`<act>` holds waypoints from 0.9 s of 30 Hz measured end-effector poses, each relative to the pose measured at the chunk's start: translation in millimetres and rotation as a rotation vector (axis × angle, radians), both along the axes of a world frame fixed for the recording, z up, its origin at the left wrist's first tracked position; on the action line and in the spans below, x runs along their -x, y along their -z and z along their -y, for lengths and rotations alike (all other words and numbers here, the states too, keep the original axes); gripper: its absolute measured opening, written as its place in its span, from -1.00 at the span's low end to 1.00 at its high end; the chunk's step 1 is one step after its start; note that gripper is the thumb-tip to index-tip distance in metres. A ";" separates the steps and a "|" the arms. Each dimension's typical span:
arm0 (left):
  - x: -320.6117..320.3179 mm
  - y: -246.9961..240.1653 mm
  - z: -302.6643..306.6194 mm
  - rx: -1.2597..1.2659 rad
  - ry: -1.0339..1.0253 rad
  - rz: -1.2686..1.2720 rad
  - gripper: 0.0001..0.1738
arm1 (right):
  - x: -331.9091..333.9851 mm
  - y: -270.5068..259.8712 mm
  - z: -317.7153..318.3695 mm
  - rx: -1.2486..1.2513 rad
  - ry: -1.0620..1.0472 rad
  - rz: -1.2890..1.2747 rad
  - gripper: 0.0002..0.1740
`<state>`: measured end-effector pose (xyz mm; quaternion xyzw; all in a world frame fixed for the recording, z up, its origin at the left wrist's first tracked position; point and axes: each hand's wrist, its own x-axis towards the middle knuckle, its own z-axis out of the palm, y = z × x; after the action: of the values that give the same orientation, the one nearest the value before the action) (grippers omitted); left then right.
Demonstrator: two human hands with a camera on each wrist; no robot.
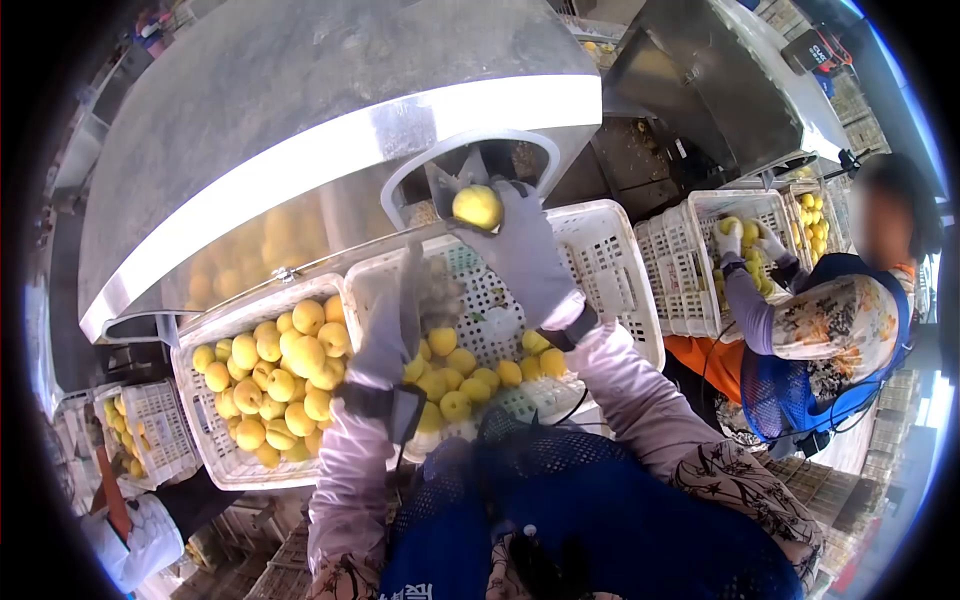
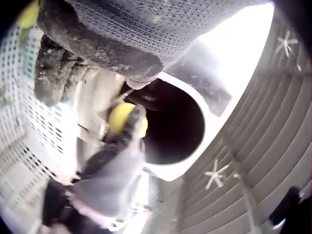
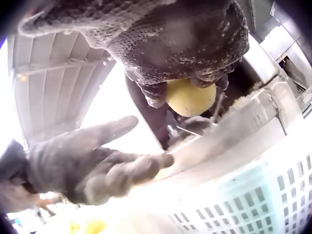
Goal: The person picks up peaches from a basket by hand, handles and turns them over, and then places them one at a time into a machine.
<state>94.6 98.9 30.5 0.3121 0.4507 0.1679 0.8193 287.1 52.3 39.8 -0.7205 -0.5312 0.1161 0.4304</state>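
My gloved right hand [image 1: 520, 250] grips a round yellow peach [image 1: 478, 207] in front of the rimmed opening [image 1: 470, 137] of a metal machine. In the right wrist view, its dark-palmed fingers [image 3: 209, 73] curl over the peach [image 3: 192, 100]. My gloved left hand [image 1: 395, 325] holds nothing, raised over the middle crate's [image 1: 625, 270] left side. Straight, spread fingers of this left hand [image 3: 97, 168] show in the right wrist view. Beneath both hands, several loose peaches [image 1: 455, 385] lie along the near side of that white perforated crate.
A second white crate [image 1: 180, 400], heaped with peaches [image 1: 280, 380], stands at left. The machine's metal housing [image 1: 330, 60] rises behind the crates. At right, another person [image 1: 840, 330] reaches into a crate [image 1: 665, 270] of yellow fruit. More crates stand at far left.
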 end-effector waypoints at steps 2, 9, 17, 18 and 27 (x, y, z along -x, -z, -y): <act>21.9 52.6 21.2 -0.163 0.015 -0.221 -0.17 | 9.3 3.9 -15.3 -0.004 0.039 0.037 -0.18; 31.9 138.1 36.2 -0.873 0.487 -0.943 0.04 | 14.4 10.8 -74.3 0.160 0.236 0.163 -0.17; 8.4 209.4 8.0 -1.262 0.973 -1.334 -0.44 | -49.5 29.2 74.6 0.340 -0.084 -0.540 -0.23; 3.8 208.7 -3.5 -1.229 1.022 -1.301 -0.50 | -67.2 50.3 92.8 0.458 -0.082 -0.468 -0.22; -4.7 280.4 -21.7 -1.163 0.834 -1.028 -0.23 | -67.8 247.5 118.4 1.280 -0.432 0.070 -0.27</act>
<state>99.3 120.6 -250.0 0.8559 0.4560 -0.1030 0.2210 354.9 -66.1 -207.8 -0.7145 -0.5034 0.4677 -0.1317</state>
